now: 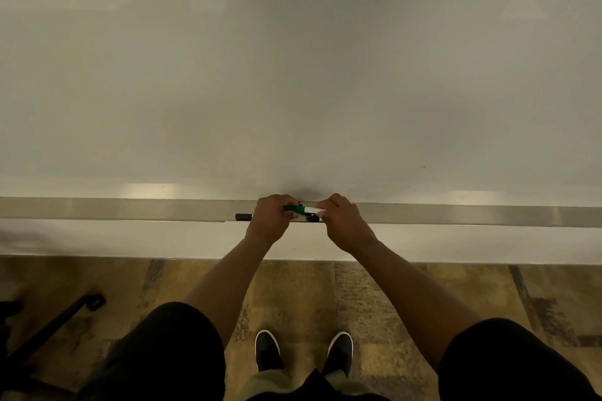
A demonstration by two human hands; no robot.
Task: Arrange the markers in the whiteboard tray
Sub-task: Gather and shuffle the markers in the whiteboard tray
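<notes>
A long metal whiteboard tray (130,209) runs across the view below the whiteboard (293,75). A green marker (304,209) with a white label lies level over the tray's middle, held at both ends: my left hand (272,218) grips its green cap end and my right hand (340,218) grips its other end. The end of a black marker (243,216) sticks out to the left of my left hand on the tray. Another dark marker (313,219) shows partly under the green one, between my hands.
A white wall strip (130,238) lies under the tray, then patterned carpet (325,296). My two black shoes (303,352) stand close to the wall. A black chair base (49,329) sits at the lower left.
</notes>
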